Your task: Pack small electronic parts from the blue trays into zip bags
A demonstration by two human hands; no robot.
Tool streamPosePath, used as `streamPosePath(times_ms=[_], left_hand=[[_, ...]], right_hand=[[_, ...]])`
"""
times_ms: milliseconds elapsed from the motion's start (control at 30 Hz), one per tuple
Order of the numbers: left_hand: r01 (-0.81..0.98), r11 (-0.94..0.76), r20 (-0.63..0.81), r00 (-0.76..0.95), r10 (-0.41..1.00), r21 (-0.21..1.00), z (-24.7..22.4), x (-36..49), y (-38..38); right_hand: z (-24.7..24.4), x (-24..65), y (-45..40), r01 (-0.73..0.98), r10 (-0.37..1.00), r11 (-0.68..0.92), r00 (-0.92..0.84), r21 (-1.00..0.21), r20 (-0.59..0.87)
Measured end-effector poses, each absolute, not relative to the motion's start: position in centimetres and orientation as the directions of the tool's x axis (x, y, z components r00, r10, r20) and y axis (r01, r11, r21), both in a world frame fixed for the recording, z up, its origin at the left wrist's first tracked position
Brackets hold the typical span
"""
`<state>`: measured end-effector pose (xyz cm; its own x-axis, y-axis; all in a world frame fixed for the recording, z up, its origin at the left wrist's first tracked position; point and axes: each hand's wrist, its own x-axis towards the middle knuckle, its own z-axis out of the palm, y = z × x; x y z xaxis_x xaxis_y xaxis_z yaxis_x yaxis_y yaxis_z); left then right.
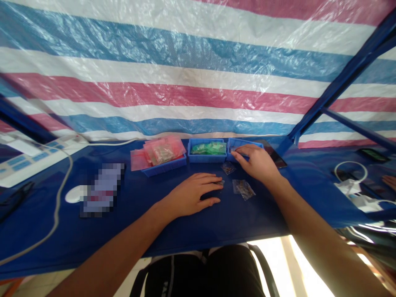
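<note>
My left hand (198,194) lies on the blue tabletop with its fingers stretched out and apart. Its fingertips touch a small clear bag (220,182), which they partly cover. At the right-hand blue bin (228,153), my right hand (255,160) reaches over the front rim, thumb and fingertips drawn close together. Whatever they pinch is too small to make out. Between the hands lie a small clear bag with dark bits (228,168) and some clear bags of small brownish pieces (244,189).
Green packets (210,147) fill the middle bin (206,158); pink bags (161,152) overflow the left bin (165,166). A blurred-out phone-like object (103,189), a white disc (75,194) and a cable (57,206) lie left. A dark flat panel (274,154) is behind my right hand. Another person's hand (390,181) shows far right.
</note>
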<state>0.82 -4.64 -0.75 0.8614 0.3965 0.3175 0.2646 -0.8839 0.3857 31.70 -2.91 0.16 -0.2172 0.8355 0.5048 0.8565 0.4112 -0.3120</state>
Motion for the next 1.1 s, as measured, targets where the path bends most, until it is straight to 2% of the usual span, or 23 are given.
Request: streamPosePath(times_ms=[100,267,367,467,533,600,700,900,1100], left_hand=[[0.273,-0.880,0.354,0.838,0.415,0.388,-0.9,0.7,-4.3],[0.279,-0.879,0.424,0.793,0.438,0.386,-1.1,0.3,-4.3],[0.323,-0.817,0.467,0.694,0.548,0.478,-0.9,0.4,-4.6],[0.337,-0.716,0.486,0.553,0.676,0.612,-0.4,0.5,-4.9],[0.298,-0.672,0.496,0.489,0.717,0.678,-0.1,0.5,-5.0],[0.247,-0.644,0.501,0.454,0.737,0.724,0.1,0.6,-5.1],[0.195,-0.613,0.490,0.442,0.752,0.765,0.0,0.7,-5.1],[0.170,-0.595,0.480,0.440,0.759,0.785,-0.3,0.8,-4.9],[0.122,-0.509,0.406,0.460,0.790,0.852,-0.5,0.8,-4.9]], right_hand=[[0.3,30.9,-3.1,0.846,0.799,0.422,-0.179,-0.325,0.574],[1.3,28.6,-4.3,0.724,0.697,0.576,-0.193,-0.379,0.691],[1.3,27.0,-5.2,0.637,0.653,0.662,-0.231,-0.396,0.721],[0.7,25.4,-5.9,0.509,0.661,0.728,-0.340,-0.460,0.669],[0.0,24.5,-6.1,0.395,0.712,0.702,-0.387,-0.593,0.586],[-0.7,23.7,-6.0,0.277,0.780,0.606,-0.391,-0.746,0.488],[-1.6,23.1,-5.7,0.181,0.854,0.469,-0.344,-0.865,0.390],[-1.6,23.0,-5.5,0.135,0.911,0.364,-0.259,-0.922,0.321],[-1.1,22.8,-5.8,0.193,0.860,0.480,-0.299,-0.856,0.414]])
